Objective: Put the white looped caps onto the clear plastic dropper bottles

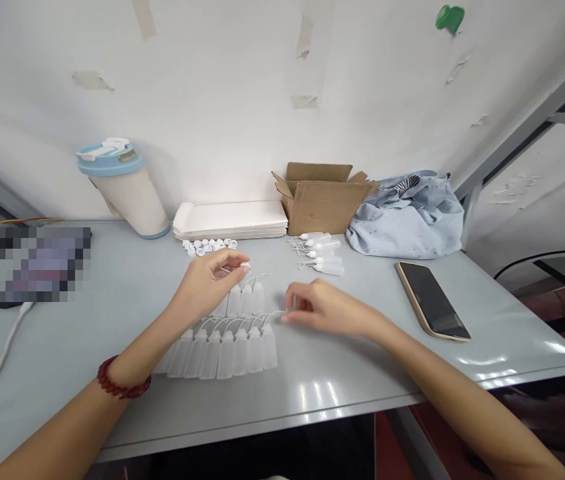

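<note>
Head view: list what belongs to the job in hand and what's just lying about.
Seemingly in the job:
translucent squeeze bottles; thin white tube, pinched by right hand
loose white caps; small white piece, pinched by left hand

Seemingly lying about:
blue-lidded tumbler; smartphone; cabled device; light-blue cloth
cardboard box; stacked white packets (role unclear)

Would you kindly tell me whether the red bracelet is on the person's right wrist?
No, the red bracelet circles the wrist of the left hand, while the right hand wears none.

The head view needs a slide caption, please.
Left hand holds a white cap; right hand touches the tube on a translucent bottle.
</note>
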Available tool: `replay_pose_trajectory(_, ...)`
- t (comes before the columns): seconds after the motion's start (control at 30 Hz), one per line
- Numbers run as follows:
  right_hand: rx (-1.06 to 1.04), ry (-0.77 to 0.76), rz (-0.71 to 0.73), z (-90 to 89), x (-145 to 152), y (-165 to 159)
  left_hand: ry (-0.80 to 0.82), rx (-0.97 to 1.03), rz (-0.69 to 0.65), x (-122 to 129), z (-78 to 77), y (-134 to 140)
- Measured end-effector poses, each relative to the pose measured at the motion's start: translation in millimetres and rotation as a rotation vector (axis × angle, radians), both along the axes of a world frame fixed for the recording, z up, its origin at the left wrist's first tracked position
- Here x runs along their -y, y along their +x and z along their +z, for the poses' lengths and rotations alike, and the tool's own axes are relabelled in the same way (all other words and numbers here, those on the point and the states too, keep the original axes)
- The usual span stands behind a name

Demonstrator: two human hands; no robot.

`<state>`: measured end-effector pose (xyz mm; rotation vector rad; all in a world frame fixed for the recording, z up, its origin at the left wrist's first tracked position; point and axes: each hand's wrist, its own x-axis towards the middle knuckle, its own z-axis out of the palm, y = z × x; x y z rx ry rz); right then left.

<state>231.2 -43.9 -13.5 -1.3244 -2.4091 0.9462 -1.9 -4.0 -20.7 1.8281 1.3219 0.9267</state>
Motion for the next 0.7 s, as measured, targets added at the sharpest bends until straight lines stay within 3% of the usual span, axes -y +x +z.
replay_pose_trajectory(0.27, -0.059, -0.084, 0.276, -1.8, 22.5, -18.5, -0.01, -0.008, -0.018, 4.4, 1.8, 3.8)
replay_pose_trajectory(0.7, -0.046, -0.058, 0.352, -5.1, 23.0, -21.4, -0.034, -0.004, -0.046, 6.5, 3.2, 6.1)
